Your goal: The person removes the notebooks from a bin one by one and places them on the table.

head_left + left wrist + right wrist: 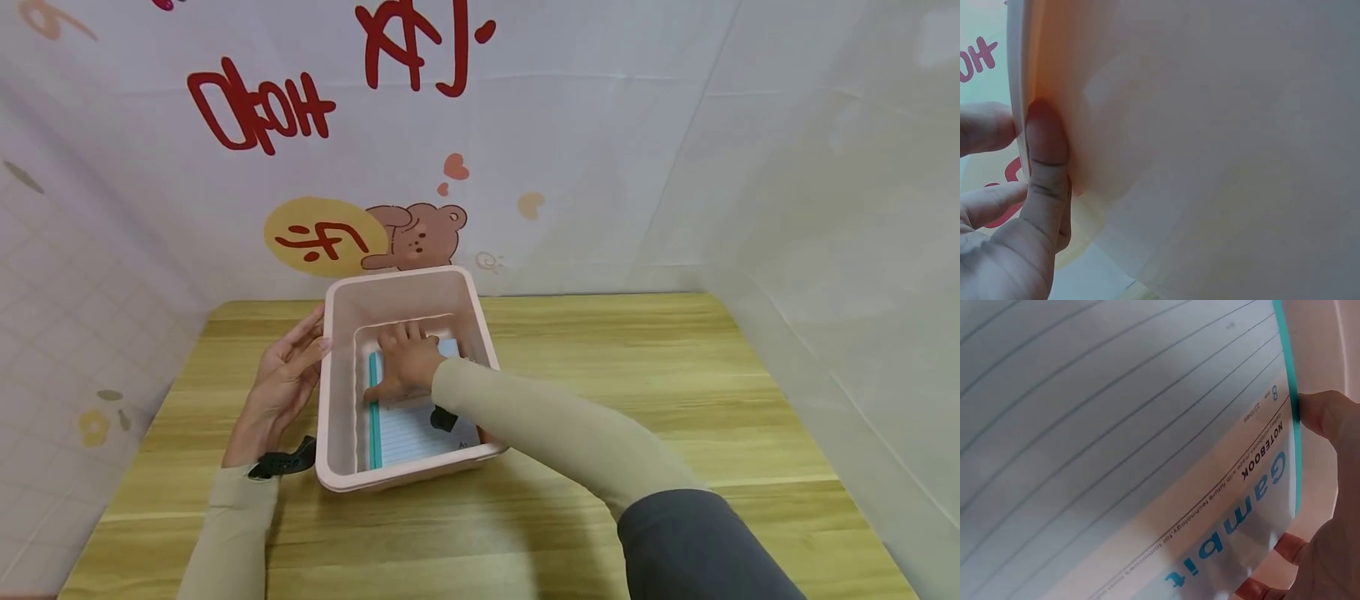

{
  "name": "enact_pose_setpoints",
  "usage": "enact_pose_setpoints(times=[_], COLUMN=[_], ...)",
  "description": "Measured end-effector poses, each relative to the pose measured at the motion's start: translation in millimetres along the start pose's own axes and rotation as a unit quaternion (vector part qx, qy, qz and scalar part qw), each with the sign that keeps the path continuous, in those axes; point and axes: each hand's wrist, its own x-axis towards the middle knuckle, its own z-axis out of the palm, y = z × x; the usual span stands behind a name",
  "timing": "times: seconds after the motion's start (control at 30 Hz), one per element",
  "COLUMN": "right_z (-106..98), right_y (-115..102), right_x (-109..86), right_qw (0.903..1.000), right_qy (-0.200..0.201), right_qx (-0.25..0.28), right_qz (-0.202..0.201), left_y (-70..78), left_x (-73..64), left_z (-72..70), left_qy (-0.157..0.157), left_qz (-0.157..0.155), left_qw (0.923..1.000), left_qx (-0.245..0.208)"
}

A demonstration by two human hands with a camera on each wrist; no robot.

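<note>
The left hand grips the pale-pink bin by its rim near the table's back edge; the right hand, fingers spread, lies over the ruled notebook inside. Only the right wrist view shows "Gambit" lettering.

I see a lane over the desk right of the pink bin, beyond the right sleeve; walls hem in the notebook, and the left hand blocks the left rim.
</note>
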Motion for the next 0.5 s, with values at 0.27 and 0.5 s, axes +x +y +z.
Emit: enact_pose_setpoints(times=[0.27, 0.5], right_z=[-0.8, -4.6], right_y=[-7.0, -8.8], right_x=[-1.5, 0.0], right_qw=[0.9999, 0.9994], right_qy=[-0.005, 0.007], right_qx=[-0.011, -0.023], right_qz=[0.01, 0.025], left_y=[1.2, -0.3], left_x=[-2.2, 0.1], left_z=[-0.4, -0.9], left_qy=[0.002, -0.003], left_qz=[-0.004, 0.004], left_qw=[1.0, 1.0], left_qx=[0.008, 0.002])
